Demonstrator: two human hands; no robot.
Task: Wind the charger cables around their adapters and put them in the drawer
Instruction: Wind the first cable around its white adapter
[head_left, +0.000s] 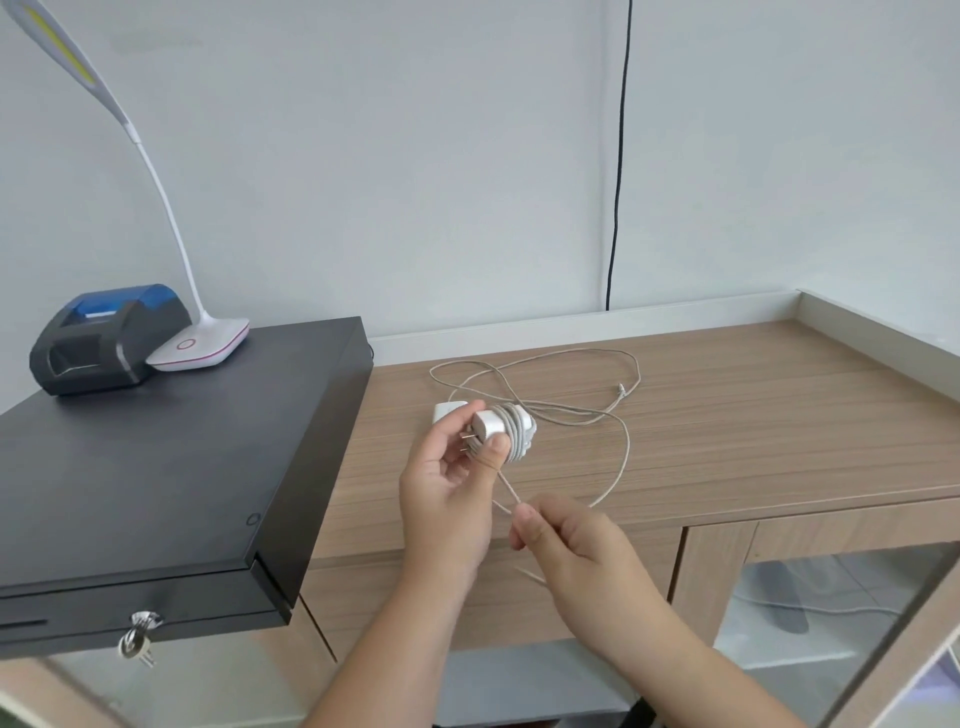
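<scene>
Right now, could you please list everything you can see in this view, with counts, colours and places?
adapter: 1, white, held above the counter, partly wound with cable, prongs pointing left
second adapter: 1, white, on the counter behind the left hand, mostly hidden
charger cable: at least 1, pale grey, loose loops on the counter; how many cables cannot be told
cash drawer: 1, black, left side, closed
keys: 1 bunch, silver, in the drawer's front lock
receipt printer: 1, black with blue lid, on the drawer's back left
desk lamp: 1, white with pink trim, beside the printer
counter: 1, wood-grain
wall cable: 1, black, hanging down the wall
left hand: grips the adapter
right hand: pinches the cable
</scene>
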